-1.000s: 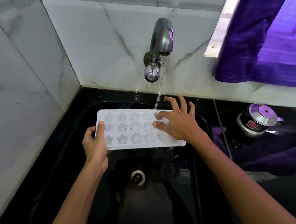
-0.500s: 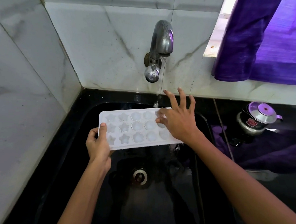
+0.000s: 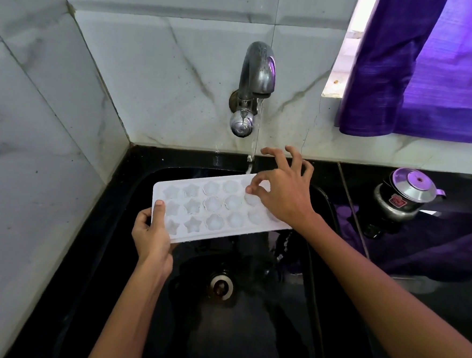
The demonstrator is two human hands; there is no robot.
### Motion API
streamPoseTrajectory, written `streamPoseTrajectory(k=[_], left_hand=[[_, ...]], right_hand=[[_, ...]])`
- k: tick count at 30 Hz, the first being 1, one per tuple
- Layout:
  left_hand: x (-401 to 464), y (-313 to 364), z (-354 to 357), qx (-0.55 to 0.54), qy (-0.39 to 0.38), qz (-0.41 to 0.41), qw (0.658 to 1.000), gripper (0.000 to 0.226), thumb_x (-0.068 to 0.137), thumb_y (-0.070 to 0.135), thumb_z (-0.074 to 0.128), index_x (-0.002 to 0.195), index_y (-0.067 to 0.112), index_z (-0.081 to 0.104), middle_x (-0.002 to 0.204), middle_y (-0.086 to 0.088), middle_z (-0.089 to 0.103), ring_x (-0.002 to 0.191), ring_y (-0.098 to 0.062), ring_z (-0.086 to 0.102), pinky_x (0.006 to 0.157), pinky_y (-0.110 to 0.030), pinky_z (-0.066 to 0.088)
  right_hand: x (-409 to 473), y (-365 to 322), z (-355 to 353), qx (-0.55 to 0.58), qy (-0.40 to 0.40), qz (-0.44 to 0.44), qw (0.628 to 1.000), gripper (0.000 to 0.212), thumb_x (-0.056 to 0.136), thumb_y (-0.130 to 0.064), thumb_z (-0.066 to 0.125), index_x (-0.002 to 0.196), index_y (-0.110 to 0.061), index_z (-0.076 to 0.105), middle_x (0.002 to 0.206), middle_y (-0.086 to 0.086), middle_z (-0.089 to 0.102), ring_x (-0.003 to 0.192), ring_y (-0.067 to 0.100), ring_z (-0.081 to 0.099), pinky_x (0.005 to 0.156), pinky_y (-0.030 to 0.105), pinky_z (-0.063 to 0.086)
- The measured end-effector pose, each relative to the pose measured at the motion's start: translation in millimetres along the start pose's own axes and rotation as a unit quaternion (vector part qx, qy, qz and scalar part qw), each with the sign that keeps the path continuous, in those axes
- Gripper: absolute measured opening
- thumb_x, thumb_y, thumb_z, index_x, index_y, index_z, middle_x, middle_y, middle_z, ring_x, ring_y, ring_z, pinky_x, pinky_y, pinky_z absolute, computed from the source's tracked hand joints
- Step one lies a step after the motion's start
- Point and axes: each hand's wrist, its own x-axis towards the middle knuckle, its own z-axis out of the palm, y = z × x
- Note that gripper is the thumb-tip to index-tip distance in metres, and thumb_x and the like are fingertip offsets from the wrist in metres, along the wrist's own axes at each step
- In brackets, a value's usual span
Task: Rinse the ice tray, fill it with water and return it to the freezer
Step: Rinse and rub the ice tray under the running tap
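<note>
1. Two bare forearms reach up from the bottom edge over the black sink basin (image 3: 246, 333), whose round metal drain (image 3: 221, 287) lies between them.
2. The left hand (image 3: 152, 234) grips the near left corner of the white plastic ice tray with star- and flower-shaped moulds (image 3: 213, 208); its thumb lies on top of the rim and the fingers are curled underneath.
3. The tray hangs over the basin, above the drain, roughly level, with its long side running left to right.
4. The right hand (image 3: 284, 193) rests over the tray's right end and hides the moulds there. Its thumb and forefinger are bent down to touch a mould in the far right part, while the other fingers are lifted and spread; it grasps nothing.
5. A thin stream of water (image 3: 256, 135) falls from the curved steel wall tap (image 3: 254, 79) onto the tray's far edge, just beside the right hand's fingertips.
6. To the right, on the black counter, a small steel pot with a lid (image 3: 406, 196) stands near a dark purple cloth (image 3: 434, 248).
7. Farthest off are the grey marble wall tiles (image 3: 152, 75) and a purple curtain (image 3: 432, 66) at upper right.
</note>
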Motion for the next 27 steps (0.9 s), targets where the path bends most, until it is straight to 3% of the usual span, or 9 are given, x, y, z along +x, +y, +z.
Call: streamPoseTrajectory(k=[2, 5, 8, 10, 15, 21, 27], left_hand=[[1.7, 2.8, 0.2, -0.011, 0.004, 0.002, 1.0, 0.019, 0.095, 0.031, 0.053, 0.081, 0.019, 0.049, 0.084, 0.0, 0.063, 0.073, -0.015, 0.062, 0.064, -0.035, 0.054], [5.4, 6.7, 1.3, -0.021, 0.012, 0.012, 1.0, 0.021, 0.095, 0.031, 0.054, 0.079, 0.018, 0.048, 0.083, 0.001, 0.062, 0.072, -0.014, 0.062, 0.063, -0.035, 0.054], [7.2, 7.7, 4.0, -0.027, 0.013, 0.014, 0.999, 0.021, 0.095, 0.03, 0.054, 0.079, 0.019, 0.047, 0.084, 0.0, 0.062, 0.072, -0.014, 0.061, 0.065, -0.035, 0.054], [8.0, 7.3, 5.9, -0.027, 0.014, 0.013, 0.999, 0.02, 0.095, 0.03, 0.053, 0.078, 0.019, 0.048, 0.085, 0.0, 0.062, 0.073, -0.014, 0.061, 0.065, -0.036, 0.054], [8.5, 4.8, 7.4, -0.013, 0.005, 0.021, 1.0, 0.02, 0.094, 0.031, 0.054, 0.08, 0.019, 0.048, 0.082, 0.002, 0.062, 0.072, -0.013, 0.061, 0.065, -0.034, 0.054], [10.6, 1.0, 5.4, -0.018, 0.009, -0.003, 1.0, 0.02, 0.095, 0.032, 0.053, 0.08, 0.019, 0.048, 0.085, 0.001, 0.063, 0.071, -0.013, 0.062, 0.054, -0.03, 0.054], [7.3, -6.6, 1.5, -0.01, 0.018, -0.014, 1.0, 0.019, 0.095, 0.033, 0.053, 0.083, 0.019, 0.049, 0.087, -0.001, 0.063, 0.074, -0.015, 0.063, 0.056, -0.033, 0.056]], right_hand=[[-5.0, 0.8, 1.7, 0.024, 0.004, 0.001, 1.0, 0.016, 0.086, -0.044, 0.062, 0.089, -0.033, 0.073, 0.15, -0.012, 0.028, 0.142, 0.025, 0.003, 0.11, 0.048, 0.007], [-15.9, 2.8, 3.0, 0.019, -0.051, -0.04, 0.998, 0.027, 0.093, -0.049, 0.048, 0.099, -0.034, 0.07, 0.156, -0.008, 0.014, 0.144, 0.028, -0.007, 0.112, 0.049, 0.0], [-24.9, 2.5, 2.8, -0.01, -0.113, -0.052, 0.992, 0.057, 0.086, -0.071, 0.023, 0.121, -0.043, 0.057, 0.16, -0.006, -0.003, 0.143, 0.03, -0.017, 0.114, 0.056, -0.003], [-25.6, 1.9, 2.6, -0.03, -0.128, -0.055, 0.99, 0.072, 0.079, -0.076, 0.011, 0.129, -0.044, 0.051, 0.16, -0.005, -0.008, 0.143, 0.031, -0.019, 0.114, 0.057, -0.004], [-18.1, 3.7, 1.3, -0.047, -0.106, -0.034, 0.993, 0.043, 0.08, -0.071, 0.048, 0.099, -0.037, 0.066, 0.159, -0.005, 0.005, 0.143, 0.03, -0.017, 0.113, 0.055, -0.005], [-16.8, 2.5, -0.9, -0.052, -0.161, -0.048, 0.984, 0.036, 0.092, -0.059, 0.041, 0.12, -0.044, 0.057, 0.16, -0.004, -0.008, 0.142, 0.035, -0.022, 0.113, 0.057, -0.007], [-17.6, 2.2, 5.0, -0.083, -0.08, -0.044, 0.992, 0.031, 0.084, -0.061, 0.053, 0.099, -0.039, 0.07, 0.159, -0.006, 0.007, 0.141, 0.031, -0.017, 0.109, 0.053, -0.011]])
